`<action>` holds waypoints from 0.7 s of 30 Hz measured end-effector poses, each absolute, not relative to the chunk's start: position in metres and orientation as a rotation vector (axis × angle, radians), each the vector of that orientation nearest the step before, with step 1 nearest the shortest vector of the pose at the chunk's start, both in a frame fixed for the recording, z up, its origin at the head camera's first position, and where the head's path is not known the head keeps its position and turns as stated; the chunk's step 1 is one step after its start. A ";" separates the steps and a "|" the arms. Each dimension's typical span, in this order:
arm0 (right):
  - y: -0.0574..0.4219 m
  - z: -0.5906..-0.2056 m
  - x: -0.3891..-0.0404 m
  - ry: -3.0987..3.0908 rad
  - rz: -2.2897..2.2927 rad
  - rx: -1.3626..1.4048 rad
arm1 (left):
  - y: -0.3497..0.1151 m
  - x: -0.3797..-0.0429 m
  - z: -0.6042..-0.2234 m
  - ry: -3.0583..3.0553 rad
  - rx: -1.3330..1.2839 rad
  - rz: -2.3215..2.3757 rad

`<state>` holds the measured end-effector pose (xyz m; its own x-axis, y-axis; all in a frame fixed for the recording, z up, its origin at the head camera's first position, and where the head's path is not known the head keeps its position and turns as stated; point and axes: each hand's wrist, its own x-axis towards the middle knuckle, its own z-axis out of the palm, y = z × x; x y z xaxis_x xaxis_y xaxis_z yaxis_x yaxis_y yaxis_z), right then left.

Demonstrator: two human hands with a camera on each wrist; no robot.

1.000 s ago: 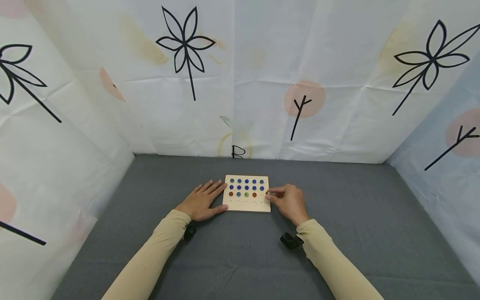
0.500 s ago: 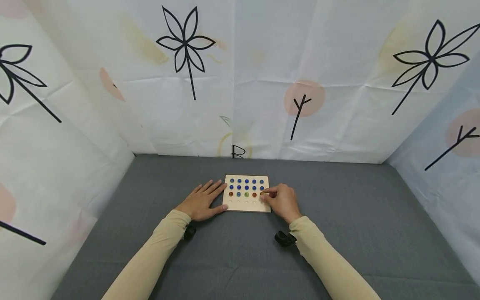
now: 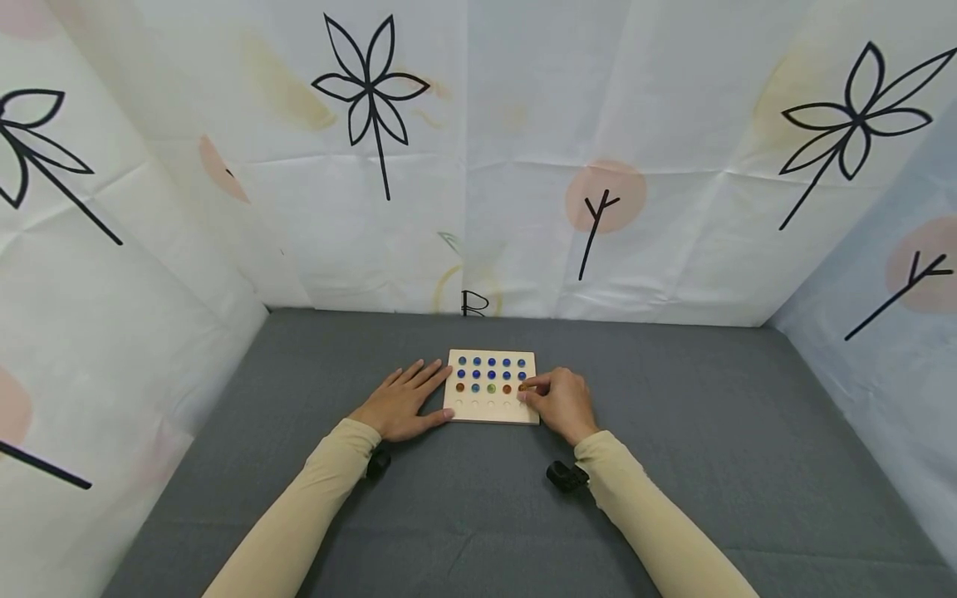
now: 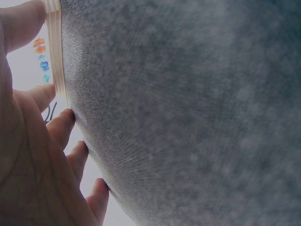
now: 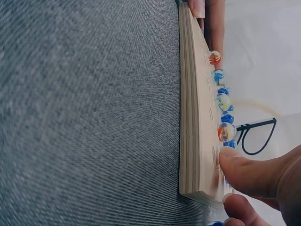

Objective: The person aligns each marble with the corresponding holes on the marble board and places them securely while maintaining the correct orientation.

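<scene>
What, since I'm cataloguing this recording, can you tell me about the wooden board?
The board is a pale, rectangular slab with layered edges, like plywood, lying flat on the grey cloth. Its two far rows hold blue marbles; the third holds glassy swirled marbles. The visible hollows in the near row are empty. The left hand touches its left edge. The right hand pinches a marble at the third row's right end; whether those fingers touch the wood is unclear.

A dark grey surface (image 3: 710, 390) is walled at the back and both sides by creased white sheets (image 3: 516, 191). Printed on them are black-outlined flowers (image 3: 368, 85), pink circles (image 3: 628, 178) overlapped by black twigs (image 3: 592, 237), and faint yellow patches (image 3: 292, 87).
</scene>
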<state>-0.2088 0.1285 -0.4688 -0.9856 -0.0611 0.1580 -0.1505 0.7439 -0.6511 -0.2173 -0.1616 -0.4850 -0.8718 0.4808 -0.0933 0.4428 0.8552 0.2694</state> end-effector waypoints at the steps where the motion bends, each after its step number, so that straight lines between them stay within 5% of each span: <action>1: 0.128 -0.469 -0.209 -2.817 1.065 0.171 | -0.161 -0.217 -0.484 2.872 0.721 0.367; 21: 0.126 -0.468 -0.208 -2.810 1.055 0.168 | -0.160 -0.214 -0.476 2.858 0.730 0.369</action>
<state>-0.2083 0.1264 -0.4679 -0.9846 -0.0568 0.1654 -0.1516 0.7484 -0.6457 -0.2142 -0.1600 -0.4757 -0.8662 0.4895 -0.1007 0.4479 0.8498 0.2779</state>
